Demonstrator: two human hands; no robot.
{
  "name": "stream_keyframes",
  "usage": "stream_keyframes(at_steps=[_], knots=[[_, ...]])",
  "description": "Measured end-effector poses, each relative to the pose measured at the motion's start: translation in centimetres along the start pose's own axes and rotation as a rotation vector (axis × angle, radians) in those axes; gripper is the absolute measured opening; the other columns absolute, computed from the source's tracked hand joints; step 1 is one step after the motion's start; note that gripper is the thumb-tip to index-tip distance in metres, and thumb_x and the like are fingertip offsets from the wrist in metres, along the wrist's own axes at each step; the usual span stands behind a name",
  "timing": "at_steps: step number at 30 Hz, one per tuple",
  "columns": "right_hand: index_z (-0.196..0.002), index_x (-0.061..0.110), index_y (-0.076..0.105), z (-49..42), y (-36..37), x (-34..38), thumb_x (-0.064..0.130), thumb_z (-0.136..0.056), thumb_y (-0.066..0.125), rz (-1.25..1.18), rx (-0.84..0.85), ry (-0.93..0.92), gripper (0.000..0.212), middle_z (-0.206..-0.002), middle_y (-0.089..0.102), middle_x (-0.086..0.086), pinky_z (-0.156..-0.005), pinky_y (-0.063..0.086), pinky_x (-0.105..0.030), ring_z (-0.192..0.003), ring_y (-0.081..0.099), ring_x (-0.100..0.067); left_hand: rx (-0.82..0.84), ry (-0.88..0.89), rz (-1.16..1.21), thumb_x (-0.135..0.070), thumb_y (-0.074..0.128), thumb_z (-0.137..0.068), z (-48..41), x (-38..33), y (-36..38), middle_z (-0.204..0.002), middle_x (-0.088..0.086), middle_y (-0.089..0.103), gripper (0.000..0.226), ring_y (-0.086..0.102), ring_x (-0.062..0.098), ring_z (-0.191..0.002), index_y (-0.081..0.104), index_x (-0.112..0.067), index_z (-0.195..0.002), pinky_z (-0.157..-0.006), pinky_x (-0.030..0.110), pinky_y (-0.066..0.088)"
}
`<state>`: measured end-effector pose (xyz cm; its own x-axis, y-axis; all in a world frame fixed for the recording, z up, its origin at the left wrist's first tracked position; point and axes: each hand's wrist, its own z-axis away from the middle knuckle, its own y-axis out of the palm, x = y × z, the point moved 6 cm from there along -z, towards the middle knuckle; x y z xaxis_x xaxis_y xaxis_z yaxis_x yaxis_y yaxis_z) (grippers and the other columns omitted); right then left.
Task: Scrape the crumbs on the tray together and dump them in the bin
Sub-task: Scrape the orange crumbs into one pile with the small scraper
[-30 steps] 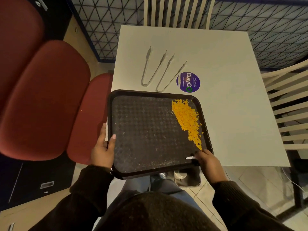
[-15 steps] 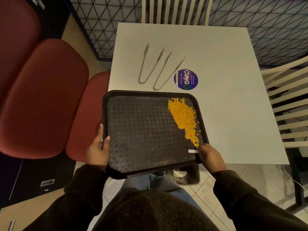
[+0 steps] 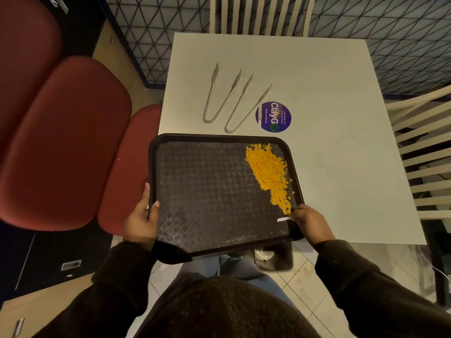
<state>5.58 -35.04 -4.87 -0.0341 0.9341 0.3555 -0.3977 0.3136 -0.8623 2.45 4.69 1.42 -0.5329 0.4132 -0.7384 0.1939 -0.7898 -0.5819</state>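
Round purple sticker [image 3: 273, 116] reading "ClayGo" is sitting near the white table's [image 3: 329, 147] near edge, beside two metal tongs [image 3: 228, 98]. Left hand [image 3: 141, 220] is gripping the dark textured plastic tray's [image 3: 210, 198] left rim, fingers clamped. Right hand [image 3: 311, 223] is pinching a small white scraper [image 3: 284, 219], orange crumbs [image 3: 269, 172] piling along the tray's right edge, touching its fingertips.

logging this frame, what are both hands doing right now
Left hand: shut on the tray, gripping its left edge.
Right hand: shut on the tray's right near corner.
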Motion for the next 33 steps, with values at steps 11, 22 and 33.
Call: stream_keyframes(at_steps=[11,22,33], knots=[[-0.085,0.001,0.072,-6.7,-2.5,1.3,0.001,-0.082,0.063,-0.019,-0.044,-0.037,0.009,-0.079,0.060,-0.016,-0.064,0.034,-0.023,-0.076,0.058,-0.031,0.024,0.000,0.008,-0.020,0.047,-0.093,0.4,0.8,0.2,-0.132,0.008,0.055,0.052,0.051,0.011,-0.112,0.030,-0.028,-0.142,-0.098,0.024,0.034],[-0.090,0.004,0.069,-7.1,-3.0,1.0,0.008,-0.088,0.054,-0.063,-0.043,0.037,0.015,-0.094,0.061,-0.011,-0.072,0.038,-0.026,-0.089,0.057,-0.027,0.016,0.000,-0.013,-0.019,0.045,-0.094,1.1,-0.7,0.1,-0.112,-0.017,0.046,0.052,0.047,0.003,-0.097,0.026,-0.030,-0.142,-0.092,0.022,0.032],[-0.085,0.004,0.070,-4.6,-1.3,2.6,0.004,-0.085,0.061,-0.075,-0.045,-0.068,0.010,-0.086,0.058,-0.005,-0.064,0.034,-0.017,-0.077,0.052,-0.019,-0.005,0.000,-0.038,-0.019,0.046,-0.094,1.3,-0.2,0.2,-0.124,0.000,0.055,0.052,0.051,0.011,-0.103,0.030,-0.025,-0.142,-0.103,0.029,0.035]])
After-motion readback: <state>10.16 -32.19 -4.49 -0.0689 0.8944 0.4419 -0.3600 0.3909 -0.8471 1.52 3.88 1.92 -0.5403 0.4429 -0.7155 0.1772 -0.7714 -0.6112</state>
